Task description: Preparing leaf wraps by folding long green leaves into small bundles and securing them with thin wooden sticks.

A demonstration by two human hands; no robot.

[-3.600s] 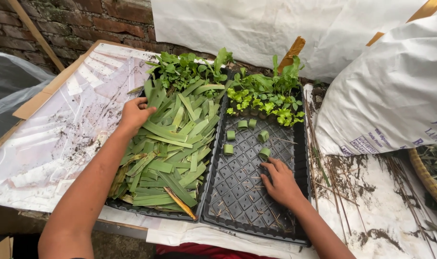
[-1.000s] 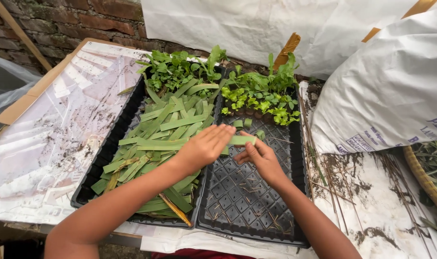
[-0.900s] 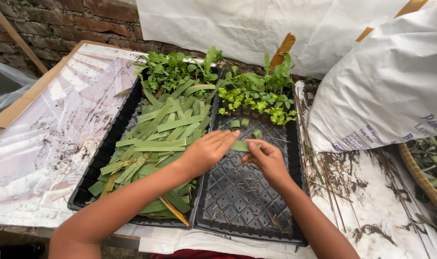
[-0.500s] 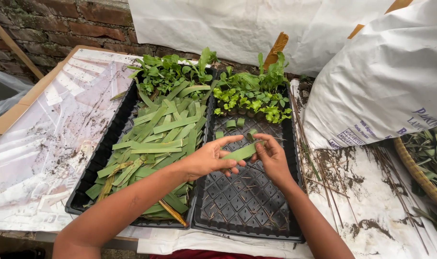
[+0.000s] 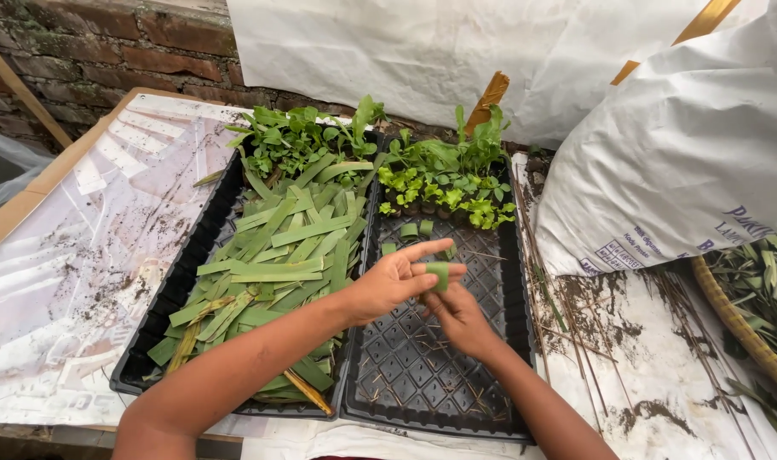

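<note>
My left hand [image 5: 395, 281] and my right hand [image 5: 458, 313] meet over the right black tray [image 5: 423, 388]. Between their fingers is a green leaf strip [image 5: 438, 274], curled round a finger of my left hand. My right hand sits just below and pinches the strip's lower end. The left black tray [image 5: 180, 285] holds a heap of cut green leaf strips [image 5: 290, 251]. Small rolled leaf cups [image 5: 416, 229] stand in the right tray's far cells, in front of a row of seedlings [image 5: 444, 179].
More seedlings [image 5: 299, 140] fill the far end of the left tray. A large white sack [image 5: 687, 153] lies at the right, with a woven basket of leaves [image 5: 759, 294] beyond it. Plastic sheeting [image 5: 73, 255] covers the table at the left. A brick wall [image 5: 90, 47] stands behind.
My left hand left the leaf heap and came over the right tray with a strip. Both hands closed on it and the flat strip is now curled round a finger.
</note>
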